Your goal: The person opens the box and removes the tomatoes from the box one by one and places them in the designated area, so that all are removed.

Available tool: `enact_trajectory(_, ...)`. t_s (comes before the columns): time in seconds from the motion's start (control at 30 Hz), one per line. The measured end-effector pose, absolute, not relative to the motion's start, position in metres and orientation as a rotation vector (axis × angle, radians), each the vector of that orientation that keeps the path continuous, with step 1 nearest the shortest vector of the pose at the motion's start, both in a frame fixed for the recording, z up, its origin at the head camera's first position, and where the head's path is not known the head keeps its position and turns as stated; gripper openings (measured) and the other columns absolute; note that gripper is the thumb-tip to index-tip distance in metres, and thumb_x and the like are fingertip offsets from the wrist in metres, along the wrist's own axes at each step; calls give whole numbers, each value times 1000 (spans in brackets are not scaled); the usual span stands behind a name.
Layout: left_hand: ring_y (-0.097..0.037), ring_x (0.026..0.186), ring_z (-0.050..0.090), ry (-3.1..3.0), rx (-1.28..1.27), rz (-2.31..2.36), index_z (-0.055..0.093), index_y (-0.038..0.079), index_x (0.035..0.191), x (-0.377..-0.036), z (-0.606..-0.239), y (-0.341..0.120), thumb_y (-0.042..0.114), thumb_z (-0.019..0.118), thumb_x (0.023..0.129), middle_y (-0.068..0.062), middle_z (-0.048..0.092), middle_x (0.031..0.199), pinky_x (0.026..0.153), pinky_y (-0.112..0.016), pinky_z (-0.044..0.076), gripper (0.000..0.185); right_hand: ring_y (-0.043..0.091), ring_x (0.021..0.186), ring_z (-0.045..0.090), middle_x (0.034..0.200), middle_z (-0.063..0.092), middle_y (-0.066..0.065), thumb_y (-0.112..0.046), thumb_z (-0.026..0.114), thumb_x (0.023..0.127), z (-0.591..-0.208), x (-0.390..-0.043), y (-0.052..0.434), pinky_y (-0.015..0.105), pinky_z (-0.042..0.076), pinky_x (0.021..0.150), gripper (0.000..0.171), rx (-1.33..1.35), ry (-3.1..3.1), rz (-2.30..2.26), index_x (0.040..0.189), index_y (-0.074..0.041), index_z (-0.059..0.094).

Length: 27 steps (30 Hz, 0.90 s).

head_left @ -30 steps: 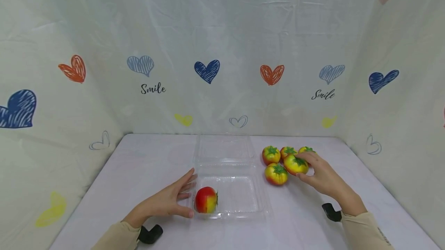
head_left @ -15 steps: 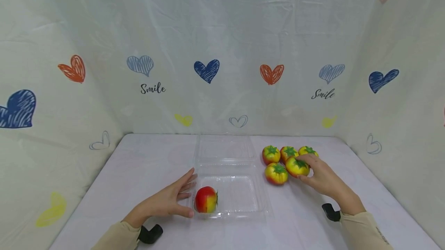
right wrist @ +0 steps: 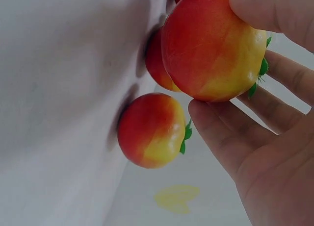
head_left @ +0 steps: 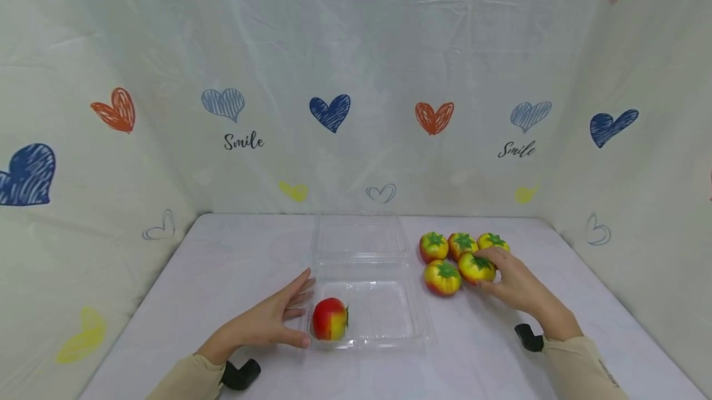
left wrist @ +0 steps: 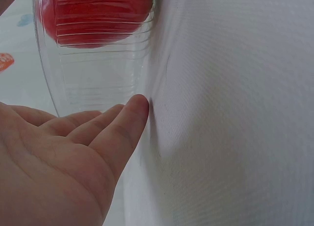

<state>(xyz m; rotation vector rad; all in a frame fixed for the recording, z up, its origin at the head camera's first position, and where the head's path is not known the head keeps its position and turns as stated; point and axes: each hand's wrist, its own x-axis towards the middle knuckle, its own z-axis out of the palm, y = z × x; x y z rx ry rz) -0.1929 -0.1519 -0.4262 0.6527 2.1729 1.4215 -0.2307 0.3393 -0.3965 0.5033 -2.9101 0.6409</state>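
Observation:
Between the thumb and fingers of my right hand (head_left: 520,285) is a red-and-yellow tomato (head_left: 476,268) with a green leafy top. In the right wrist view the thumb touches one side of this tomato (right wrist: 211,49) and the fingertips the other. Several like it stand close by, among them a front-left tomato (head_left: 442,278). My left hand (head_left: 264,323) is spread at the left wall of a clear plastic clamshell box (head_left: 384,313), its fingers nearly straight. One tomato (head_left: 330,319) lies on its side in the box's front-left corner, seen red through the wall in the left wrist view.
The box's transparent lid (head_left: 360,238) is folded back flat behind it. All this stands on a white-covered table (head_left: 250,258), with a heart-printed curtain (head_left: 356,159) round its back and sides. A black wrist device (head_left: 240,375) shows beneath the left wrist.
My right hand's tomato has shifted slightly right and lower in the head view, showing more of the tomatoes behind it. The left hand and the box stay where they were.

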Motion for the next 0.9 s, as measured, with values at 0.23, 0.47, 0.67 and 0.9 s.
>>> enact_trajectory(0.23, -39, 133, 39, 2190, 633, 1406, 1, 13, 154, -193, -424, -151, 28, 80, 78, -18, 17, 157, 103, -43, 40, 110, 39, 117, 49, 128, 54, 18, -14, 76, 79, -397, -232, 342, 60, 41, 97, 51, 494, -2928, 634, 125, -4, 56)
enact_trajectory(0.47, -39, 133, 39, 2194, 629, 1403, 1, 13, 154, -192, -424, -151, 27, 79, 78, -18, 17, 157, 103, -43, 41, 110, 44, 122, 44, 133, 50, 23, -14, 76, 79, -398, -233, 340, 64, 36, 99, 52, 473, -2975, 636, 126, -2, 56)
enact_trajectory(0.67, -39, 133, 39, 2183, 622, 1409, 1, 13, 154, -192, -425, -151, 29, 80, 78, -19, 18, 157, 103, -44, 40, 111, 43, 122, 44, 130, 52, 22, -13, 76, 79, -403, -235, 342, 63, 37, 99, 53, 457, -2991, 646, 126, -2, 55)
enact_trajectory(0.9, -39, 133, 39, 2187, 625, 1408, 1, 13, 155, -192, -425, -151, 29, 79, 78, -18, 18, 157, 103, -44, 41, 110, 38, 113, 51, 128, 53, 21, -14, 76, 79, -404, -236, 343, 60, 43, 94, 52, 448, -2991, 665, 125, -2, 56)
